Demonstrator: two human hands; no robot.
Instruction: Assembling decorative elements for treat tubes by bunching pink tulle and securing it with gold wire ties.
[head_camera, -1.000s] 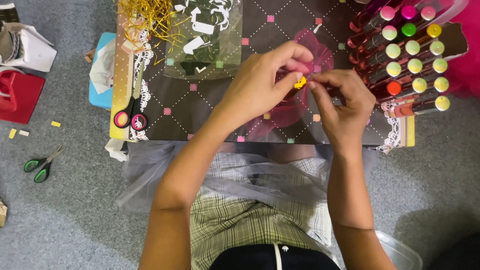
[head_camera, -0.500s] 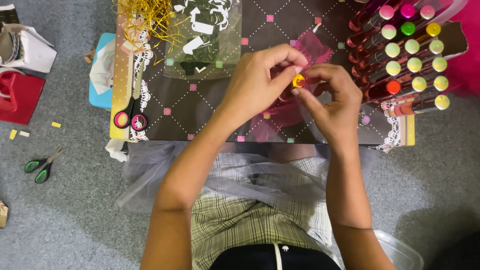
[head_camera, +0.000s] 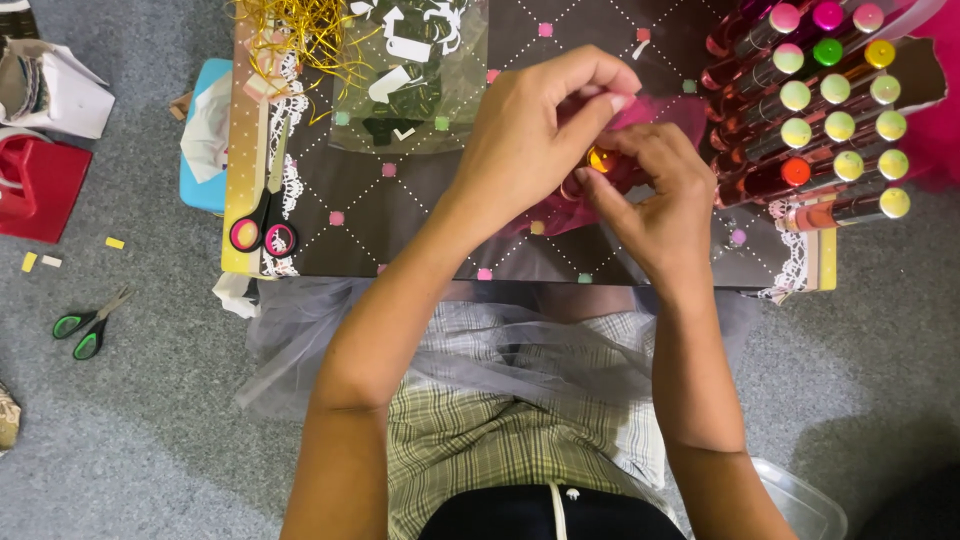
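While both hands meet over the dark board (head_camera: 420, 215), lines follow:
Left hand (head_camera: 530, 135): fingers pinched onto a small orange bead (head_camera: 601, 160).
Right hand (head_camera: 655, 195): fingertips pressed against the same bead (over pink mesh (head_camera: 665, 115)).
Doing it well: a steady, close pinch seems wise.
Packages: clear bag (head_camera: 410, 70) of white cutouts, far left; tubes (head_camera: 830, 120) with coloured round caps, right; red box (head_camera: 40, 185), far left floor.

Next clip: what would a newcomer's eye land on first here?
Both hands meet at the centre, the left hand and right hand pinching a small orange bead over pink mesh fabric on the dark patterned board. At the right, rows of tubes with coloured caps stand out. Pink-handled scissors lie on the board's left edge, green-handled scissors on the grey floor.
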